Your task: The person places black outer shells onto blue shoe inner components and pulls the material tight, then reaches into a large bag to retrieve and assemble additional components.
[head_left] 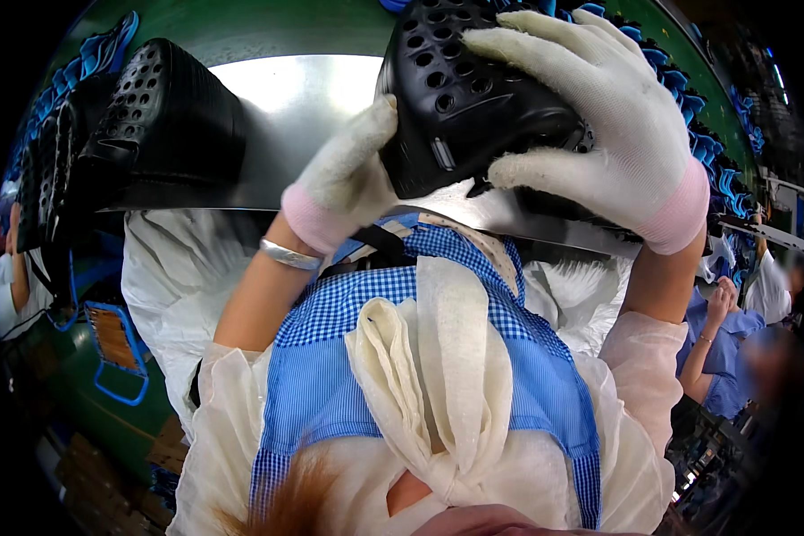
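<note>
A black clog-shaped shoe piece [442, 85] with rows of round holes is held up over the near edge of the metal table, tilted toward me. My left hand [348, 174], in a white knit glove with a pink cuff, grips its left side, the thumb pressed to the outer wall. From the right, my right hand [598, 125], gloved alike, clasps it with the fingers across the top and the thumb by the lower edge. Its underside is hidden. Left of it stands a nested stack of similar black pieces [183, 116].
The shiny metal table [281, 98] borders a green surface [250, 31]. Rows of blue shoe parts [679, 94] line the right, with more [89, 58] at far left. Other people work at right [719, 344] and left [9, 286]. A blue-framed seat [116, 348] stands lower left.
</note>
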